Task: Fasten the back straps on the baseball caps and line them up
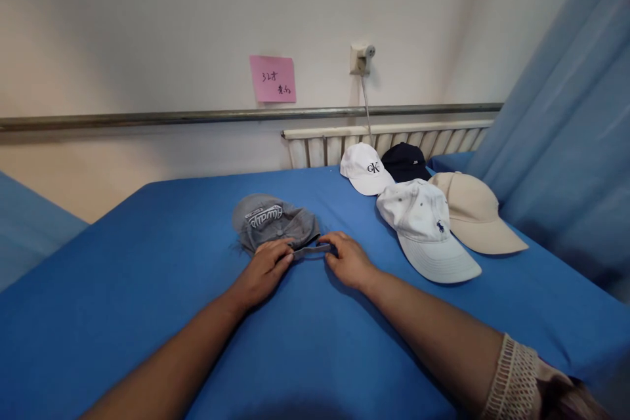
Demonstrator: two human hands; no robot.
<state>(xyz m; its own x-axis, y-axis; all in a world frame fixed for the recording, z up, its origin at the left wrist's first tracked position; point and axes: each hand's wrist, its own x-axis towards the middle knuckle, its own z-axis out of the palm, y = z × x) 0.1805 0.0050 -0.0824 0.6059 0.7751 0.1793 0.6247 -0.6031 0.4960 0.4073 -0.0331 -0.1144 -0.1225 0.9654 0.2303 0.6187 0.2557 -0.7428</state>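
Observation:
A grey baseball cap (295,220) with white lettering lies on the blue-covered bed (172,230), its brim pointing away to the left and its back strap towards me. My left hand (268,269) is closed on the left end of the strap, at the cap's rear edge. At the strap's right end, my right hand (347,259) pinches it between thumb and fingers. Between the two hands the strap (311,251) stretches across the cap's back opening. Part of the cap's lower edge is hidden behind my left fingers.
To the right sit a white cap (361,164) with black letters, a dark navy cap (404,161), a pale cap (418,210) with a small rider logo, and a beige cap (467,200). Behind are a radiator (315,152) and a rail (197,117). A blue curtain (566,125) hangs at right.

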